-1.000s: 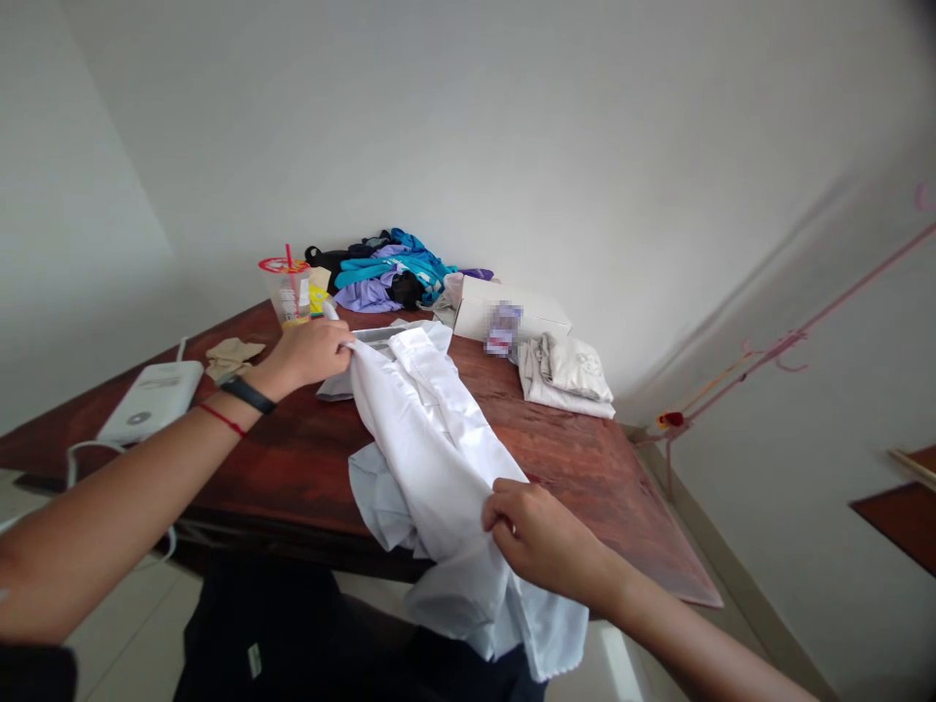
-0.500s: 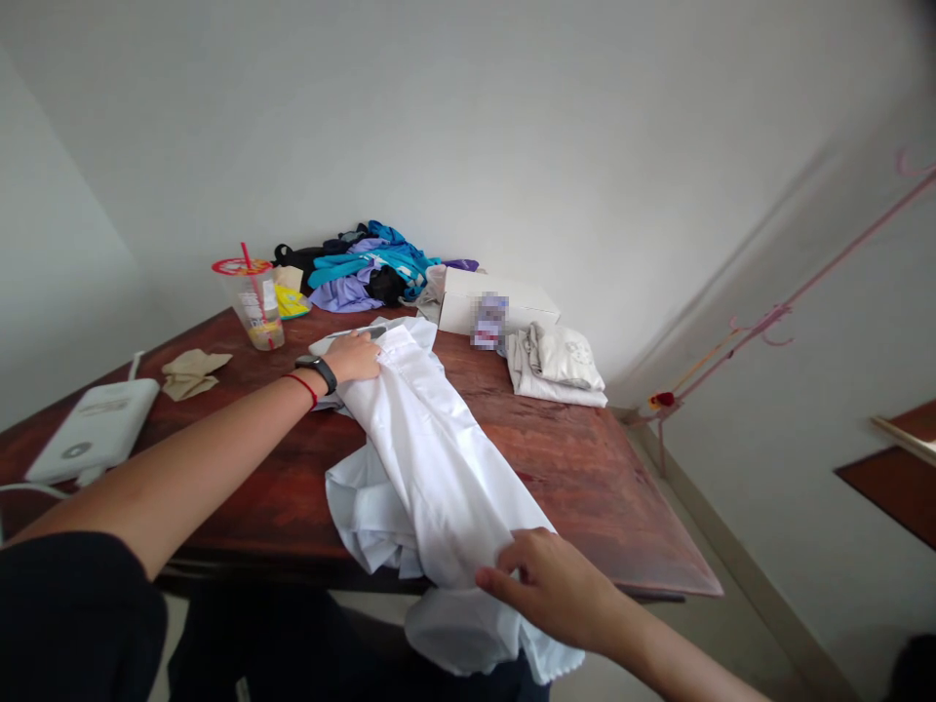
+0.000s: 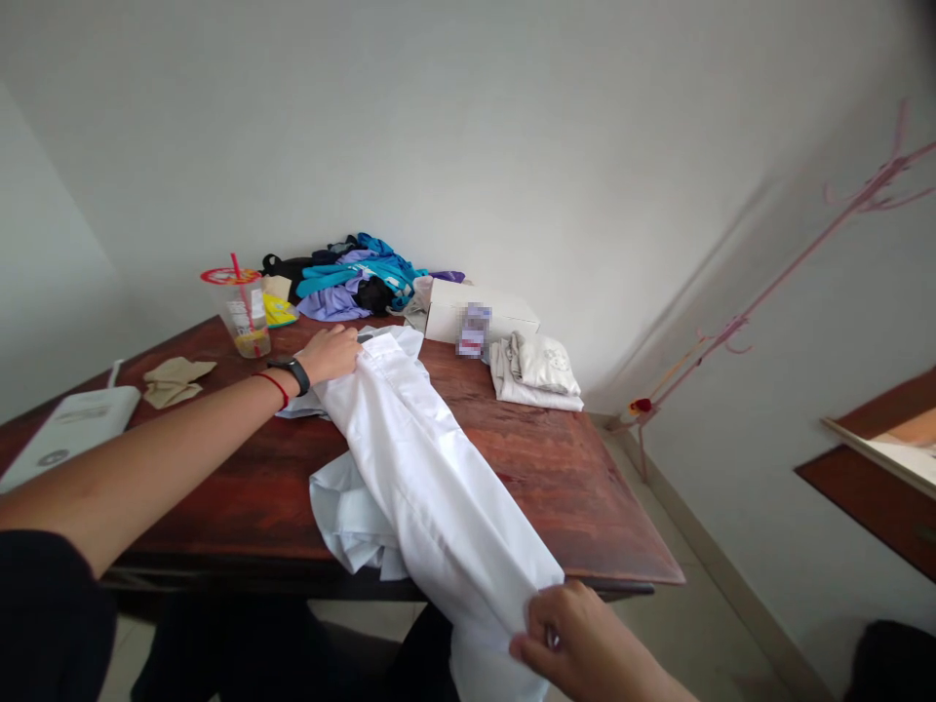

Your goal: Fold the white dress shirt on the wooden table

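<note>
The person's right hand is nearest, just past the near edge of the bench and left of its near right corner. Its fingers are curled shut, with an edge of the white garment pinched between thumb and forefinger. The garment runs from these fingers slantwise up over the near edge, across the middle of the bench, to the left hand. Its near end hangs below the bench top, above the dark-clothed legs, and a loose, bunched part lies to its left at the near edge.

The left hand is palm down at the garment's far end, its fingers slightly bent and touching the cloth; whether they grip it, I cannot tell. A black band and a red string circle that wrist.

Near the left edge lies a white device, with crumpled brown paper just beyond it. Farther on, a clear cup with a red straw stands near the far left corner, beside a yellow packet.

Folded clothes lie near the far right corner, beside a white box. Left of the box, a heap of blue, purple and black clothes sits along the far edge by the wall.
</note>
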### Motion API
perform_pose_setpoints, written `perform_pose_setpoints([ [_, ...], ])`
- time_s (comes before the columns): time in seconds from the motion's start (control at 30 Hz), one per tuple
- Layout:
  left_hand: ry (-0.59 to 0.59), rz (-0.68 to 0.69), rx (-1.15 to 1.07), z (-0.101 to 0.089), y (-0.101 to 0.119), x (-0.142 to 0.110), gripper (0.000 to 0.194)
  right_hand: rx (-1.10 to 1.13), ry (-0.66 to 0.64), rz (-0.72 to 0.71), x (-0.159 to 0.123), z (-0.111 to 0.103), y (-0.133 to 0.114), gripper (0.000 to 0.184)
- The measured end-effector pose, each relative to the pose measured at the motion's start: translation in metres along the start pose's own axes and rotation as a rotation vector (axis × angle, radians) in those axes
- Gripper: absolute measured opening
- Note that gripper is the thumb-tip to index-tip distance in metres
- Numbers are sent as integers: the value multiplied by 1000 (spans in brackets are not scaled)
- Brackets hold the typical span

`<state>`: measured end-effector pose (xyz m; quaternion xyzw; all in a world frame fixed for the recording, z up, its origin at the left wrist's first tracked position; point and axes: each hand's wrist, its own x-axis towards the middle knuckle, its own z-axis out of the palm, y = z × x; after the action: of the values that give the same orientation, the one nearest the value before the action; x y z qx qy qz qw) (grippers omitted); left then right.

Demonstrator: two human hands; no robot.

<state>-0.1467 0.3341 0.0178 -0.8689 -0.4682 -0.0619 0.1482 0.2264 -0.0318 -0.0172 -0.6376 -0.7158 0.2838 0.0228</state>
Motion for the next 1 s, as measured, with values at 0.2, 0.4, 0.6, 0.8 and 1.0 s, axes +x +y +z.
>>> perform_pose_setpoints([
  [0.2,4,159,5,-40,-30,-8,21,121,13,-182,-18,13,29,16],
  [0.4,12,165,8,-47,-47,-26,18,286,309,-97,-30,32,57,25],
  [0.6,43,145,2,-39,-34,-19,19,657,246,16,-31,42,55,38],
  [0.8,66,71,9,-34,-32,-3,18,751,465,52,-25,29,52,32],
  [1.0,65,6,-1,-21,-32,-6,15,643,497,46,-16,44,59,46],
])
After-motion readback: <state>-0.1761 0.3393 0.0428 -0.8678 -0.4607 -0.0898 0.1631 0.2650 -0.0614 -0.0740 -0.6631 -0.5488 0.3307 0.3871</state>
